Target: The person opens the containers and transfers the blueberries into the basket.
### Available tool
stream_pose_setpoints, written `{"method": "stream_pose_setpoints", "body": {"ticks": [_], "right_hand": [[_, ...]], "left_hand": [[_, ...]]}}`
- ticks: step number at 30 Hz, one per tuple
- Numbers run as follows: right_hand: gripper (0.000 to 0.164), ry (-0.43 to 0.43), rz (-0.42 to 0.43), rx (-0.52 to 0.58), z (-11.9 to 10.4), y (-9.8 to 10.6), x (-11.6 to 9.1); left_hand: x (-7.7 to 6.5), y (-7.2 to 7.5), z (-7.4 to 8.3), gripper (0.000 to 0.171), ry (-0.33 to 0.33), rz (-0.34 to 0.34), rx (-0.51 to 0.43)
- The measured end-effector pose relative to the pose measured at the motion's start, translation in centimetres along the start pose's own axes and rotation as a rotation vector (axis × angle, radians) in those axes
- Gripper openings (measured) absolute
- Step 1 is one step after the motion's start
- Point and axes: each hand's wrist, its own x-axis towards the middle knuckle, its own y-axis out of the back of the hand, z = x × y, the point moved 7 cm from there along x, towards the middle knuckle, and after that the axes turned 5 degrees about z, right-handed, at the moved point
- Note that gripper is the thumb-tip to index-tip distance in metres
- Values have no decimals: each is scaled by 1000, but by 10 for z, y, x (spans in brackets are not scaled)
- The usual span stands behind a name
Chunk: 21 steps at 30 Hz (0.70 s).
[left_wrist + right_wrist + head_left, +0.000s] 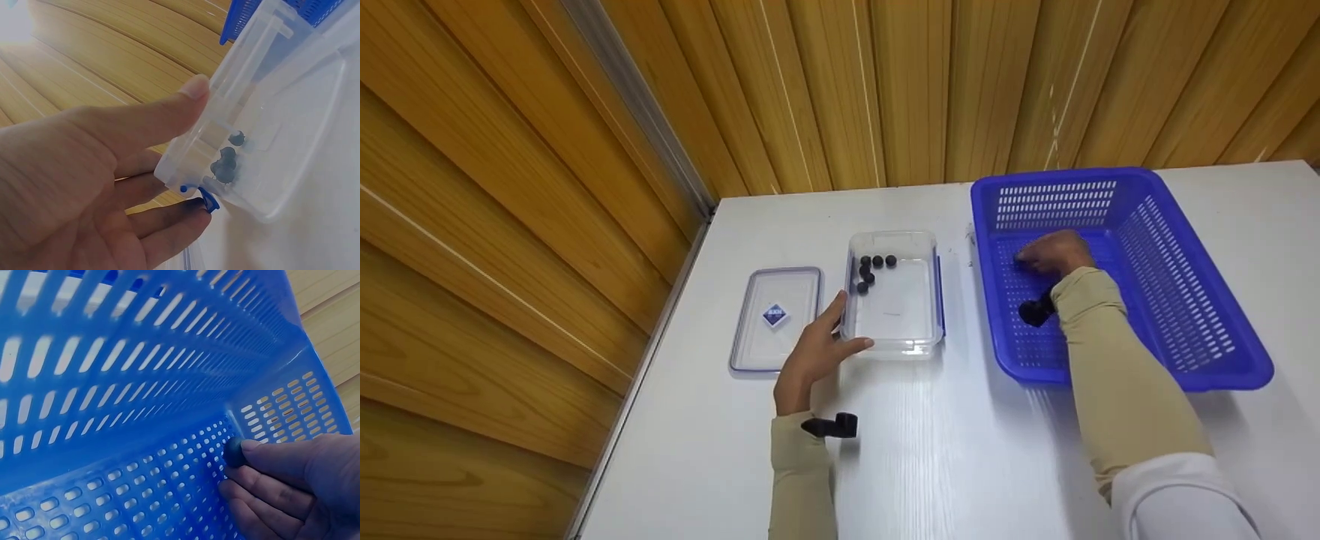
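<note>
My right hand (1056, 252) is down inside the blue basket (1185, 247), towards its far left part. Between thumb and fingers it pinches a small dark ball (234, 452) close over the slotted floor. My left hand (819, 351) holds the near left corner of a clear plastic container (894, 307), its thumb at the near rim and its fingers along the left side. Several black balls (877, 261) lie in the container's far left part. In the left wrist view a blue latch (208, 199) sticks out beside the fingers (169, 228).
A clear lid (750, 345) with a blue diamond label (775, 315) lies left of the container. All of these stand on a white table (930, 450). Wood-look panels (915, 90) rise behind the table and along its left side.
</note>
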Motion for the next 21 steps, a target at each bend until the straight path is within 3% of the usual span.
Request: {"method": "stream_pose_setpoints", "body": {"ticks": [6, 21], "right_hand": [[43, -10, 25, 15, 3, -2, 3], [45, -22, 59, -86, 8, 3, 5]], "left_hand": [[0, 1, 0, 93, 16, 5, -11], [-1, 0, -1, 93, 22, 0, -30]]}}
